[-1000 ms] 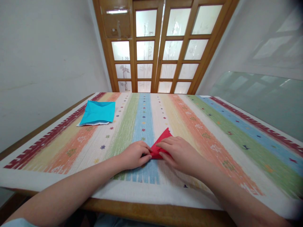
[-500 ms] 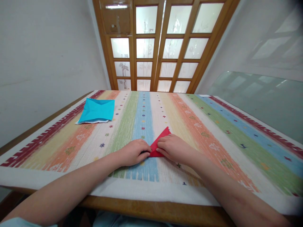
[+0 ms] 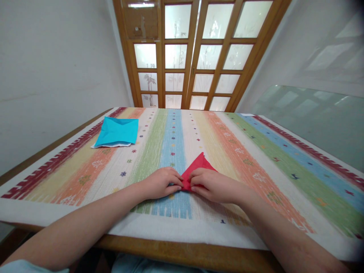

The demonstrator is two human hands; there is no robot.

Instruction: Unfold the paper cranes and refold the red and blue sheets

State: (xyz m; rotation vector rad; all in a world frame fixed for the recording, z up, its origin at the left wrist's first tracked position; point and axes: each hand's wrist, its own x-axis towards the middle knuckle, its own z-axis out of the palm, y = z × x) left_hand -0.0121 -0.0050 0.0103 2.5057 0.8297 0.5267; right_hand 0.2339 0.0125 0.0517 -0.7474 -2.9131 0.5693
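A red sheet of paper (image 3: pixel 200 163), folded into a triangle with its tip pointing away from me, lies on the tablecloth before me. My left hand (image 3: pixel 164 182) pinches its left corner, thumb and fingers closed together. Over the lower part of the paper rests my right hand (image 3: pixel 213 185), its fingers curled and pressed onto the red surface near the left corner. The right hand covers the paper's lower right part, so that edge is hidden.
Blue paper (image 3: pixel 118 131) lies on top of white paper at the far left of the table. A striped, patterned tablecloth (image 3: pixel 153 151) covers the wooden table. Beyond stand wooden doors with glass panes (image 3: pixel 176 57); a pale glass panel (image 3: pixel 309 121) leans at the right wall.
My right hand has shifted slightly down and toward me, uncovering more of the triangle's right slope. The left hand stays at the left corner.
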